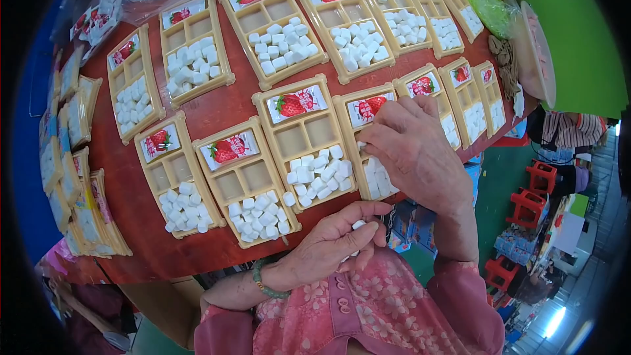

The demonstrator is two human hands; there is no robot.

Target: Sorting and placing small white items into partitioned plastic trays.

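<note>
Overhead | red-brown round table (223,102) | tan trays (305,141) | green floor (578,39)

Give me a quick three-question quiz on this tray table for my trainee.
1. True or false: the right hand rests over a beige tray holding white cubes.
2. What does the left hand hold? A) white cubes B) a red packet C) nothing
3. Fill in: each tray's top compartment holds a packet picturing a ____.

Key: 1 true; 2 A; 3 strawberry. The left hand's cubes show between its fingers, near the edge of the red-brown table.
</note>
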